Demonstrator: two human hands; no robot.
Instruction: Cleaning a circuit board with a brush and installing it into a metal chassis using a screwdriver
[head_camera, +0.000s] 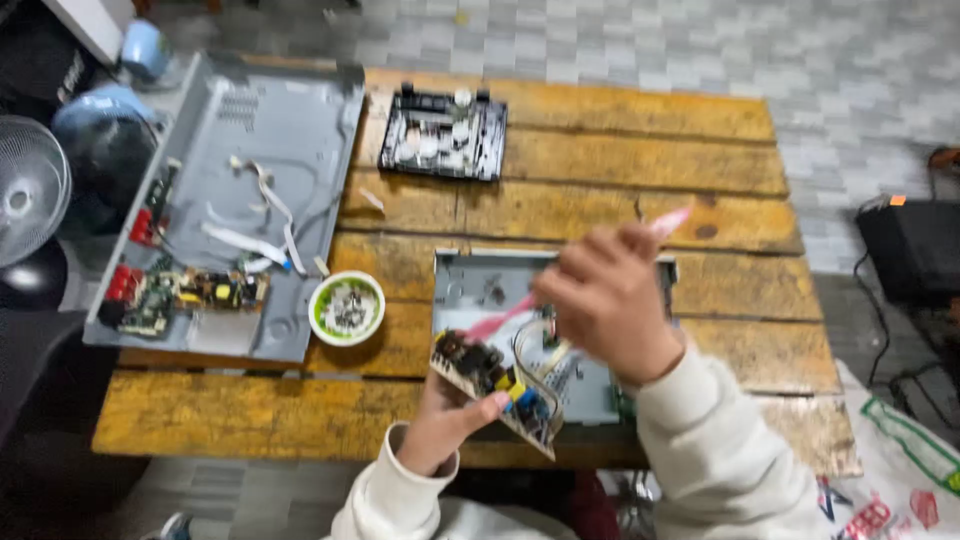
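Observation:
My left hand (440, 425) grips a small circuit board (492, 385) by its lower edge and tilts it up above the table's near side. The board carries dark and blue parts, and pale wires run from it. My right hand (608, 300) is closed around a pink-handled tool (500, 320) whose tip points down at the board; the handle's other end sticks out past my fingers. Under both hands lies a small open grey metal case (480, 285). Both sleeves are cream-coloured.
A wooden plank table (620, 150) holds a large open grey chassis (290, 130) with boards and ribbon cables at left, a green-rimmed bowl of small metal parts (346, 308), and a black drive unit (444, 135) at the back. A fan (30, 190) stands far left.

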